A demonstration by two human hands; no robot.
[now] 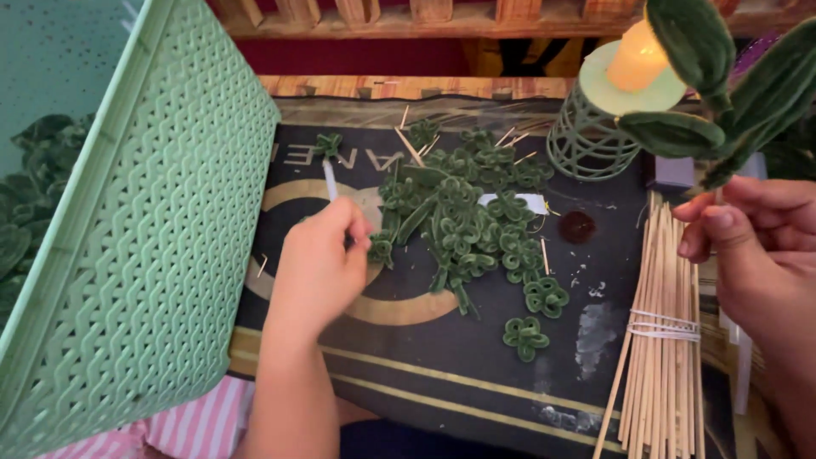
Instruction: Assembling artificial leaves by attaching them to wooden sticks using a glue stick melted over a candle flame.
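My left hand (321, 263) is closed around a thin white stick (329, 179) topped with a small green pipe-cleaner leaf (327, 144), just left of a pile of dark green pipe-cleaner leaf shapes (463, 212) on a black board (425, 357). My right hand (748, 246) at the right edge pinches the stem of a finished leafy green sprig (722, 76) that rises toward the camera.
A mint-green woven plastic basket (136, 246) stands tilted at the left. A bundle of thin wooden sticks (663, 323) bound with a rubber band lies at the right. A green wire candle holder (591, 136) with a lit cream candle (636, 58) stands behind the pile.
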